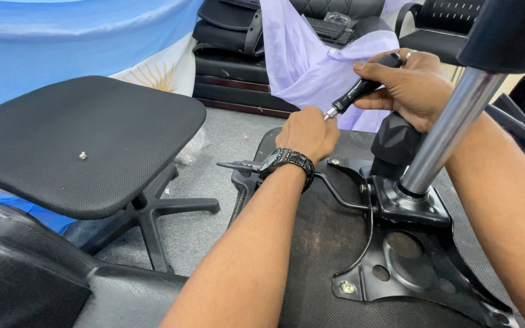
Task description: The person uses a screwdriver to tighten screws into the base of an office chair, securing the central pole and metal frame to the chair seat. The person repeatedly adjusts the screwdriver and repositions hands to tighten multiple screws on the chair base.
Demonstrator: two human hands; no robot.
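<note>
My right hand (413, 85) grips the black handle of a screwdriver (360, 90), whose metal tip points down and left. My left hand (306, 132), a black watch on its wrist, is closed around the tip end, resting on the underside of an upturned chair seat (317, 243). A black metal mechanism plate (408, 267) is bolted to that seat. From the plate a shiny gas-lift cylinder (451, 130) rises toward the upper right. A thin lever (238, 165) sticks out to the left under my left wrist.
A black mesh stool (80, 140) with a loose screw (82, 156) on it stands at the left on a star base. Black chair parts (238, 61) are stacked at the back beside lilac plastic sheeting (311, 61). A blue-and-white cloth (62, 36) hangs at the left.
</note>
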